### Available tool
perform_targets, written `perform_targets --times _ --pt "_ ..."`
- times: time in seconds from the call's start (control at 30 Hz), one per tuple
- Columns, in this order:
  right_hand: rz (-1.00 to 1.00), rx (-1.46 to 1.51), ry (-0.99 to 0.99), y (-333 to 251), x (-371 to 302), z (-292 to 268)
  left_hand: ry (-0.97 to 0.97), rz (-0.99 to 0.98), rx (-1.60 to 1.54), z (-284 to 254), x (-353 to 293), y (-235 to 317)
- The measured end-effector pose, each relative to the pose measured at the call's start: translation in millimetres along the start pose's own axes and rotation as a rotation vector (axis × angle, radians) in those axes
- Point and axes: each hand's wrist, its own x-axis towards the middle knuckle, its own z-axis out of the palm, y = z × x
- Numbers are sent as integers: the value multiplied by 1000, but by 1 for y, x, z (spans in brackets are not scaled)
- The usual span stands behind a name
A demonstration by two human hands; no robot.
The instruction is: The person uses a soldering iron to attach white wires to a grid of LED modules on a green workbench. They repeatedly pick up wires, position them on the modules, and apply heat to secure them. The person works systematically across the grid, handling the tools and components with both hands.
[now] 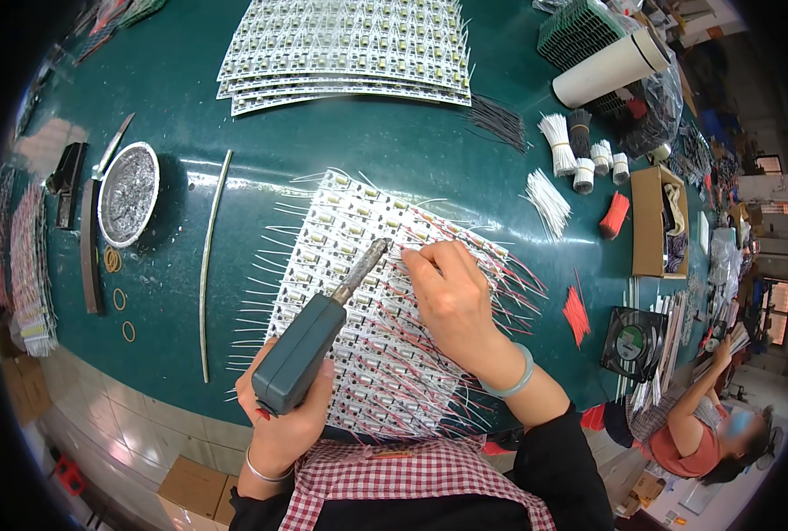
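Note:
My left hand [292,407] is wrapped round the grip of a dark green soldering gun [301,350]. Its sooty metal tip [378,252] reaches up and right over a white panel of small circuit boards [319,310]. Close to the tip, my right hand [451,296] has thumb and forefinger pinched together at the panel; what is between them is too small to make out. White wires [266,274] stick out along the panel's left edge. Red and white wires [522,296] lie across its right half and over its right edge.
Stacked board panels [350,53] lie at the far side. To the left are a bowl of metallic scraps [128,195], a knife [113,146] and a solder-like rod [215,265]. Wire bundles [556,142], a white flask [606,71], a cardboard box [649,221] and a fan [633,343] stand right; a co-worker [699,425] sits beyond.

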Motion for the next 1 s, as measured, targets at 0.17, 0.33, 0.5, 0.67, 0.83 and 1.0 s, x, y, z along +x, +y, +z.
perform_targets --times 0.17,0.33,0.5,0.67,0.83,1.0 --pt "3 -5 6 0 0 -1 2 40 16 1 -1 -2" --pt "61 -11 -21 -4 -7 -16 15 -44 -53 -1 -3 -1" --pt "94 -31 -24 -13 -18 -57 32 -114 -57 -5 -5 1" --pt "89 33 43 -25 -8 -66 56 -117 -73 -6 -9 -3" --pt "59 79 51 -21 -7 -26 19 -81 -18 -10 -8 4" --pt "51 58 54 -16 -13 -3 22 -118 -23 -14 -15 0"
